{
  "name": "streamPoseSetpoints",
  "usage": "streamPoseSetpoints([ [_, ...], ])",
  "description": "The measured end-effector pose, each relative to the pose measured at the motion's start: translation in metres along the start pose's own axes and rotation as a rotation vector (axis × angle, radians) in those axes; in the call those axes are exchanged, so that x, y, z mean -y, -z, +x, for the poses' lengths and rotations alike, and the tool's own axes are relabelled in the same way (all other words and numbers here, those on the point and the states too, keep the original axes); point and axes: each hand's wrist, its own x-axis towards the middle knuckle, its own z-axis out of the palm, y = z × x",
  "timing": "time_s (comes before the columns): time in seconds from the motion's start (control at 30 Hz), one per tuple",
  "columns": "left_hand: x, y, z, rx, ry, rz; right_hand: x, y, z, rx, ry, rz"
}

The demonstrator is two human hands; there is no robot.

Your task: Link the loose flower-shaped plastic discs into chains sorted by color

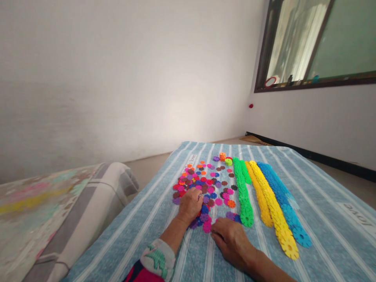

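Note:
A loose spread of notched plastic discs [210, 190] in pink, purple, blue, orange, brown and red lies on the striped cloth. My left hand [190, 204] is on the near left part of this spread with its fingers curled inward. Whatever is under or between those fingertips is hidden. Nearer to me, my right hand [233, 239] is closed, thumb and fingers together, beside a pink disc [207, 227]. I cannot make out what it pinches, if anything. Just beyond its knuckles lie purple and blue discs [230, 216].
Right of the spread lie long rows of overlapping discs: green [243, 196], yellow [274, 207] and blue [286, 203]. A small orange stack [222, 156] stands at the far side, near purple and lime discs. A bed [67, 219] with a patterned cover is at the left.

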Motion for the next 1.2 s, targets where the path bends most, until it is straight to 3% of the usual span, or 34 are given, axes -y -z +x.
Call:
streamPoseSetpoints([
  [0.2,-0.004,0.000,-0.002,0.002,-0.114,0.001,-0.004,-0.005,-0.003,-0.010,0.015,0.027],
  [0.53,-0.010,-0.006,-0.008,0.087,-0.177,0.046,-0.004,-0.002,-0.004,0.003,0.023,0.069],
  [1.2,-0.017,0.000,-0.006,0.151,-0.181,0.041,0.000,0.004,-0.002,0.003,0.022,0.057],
])
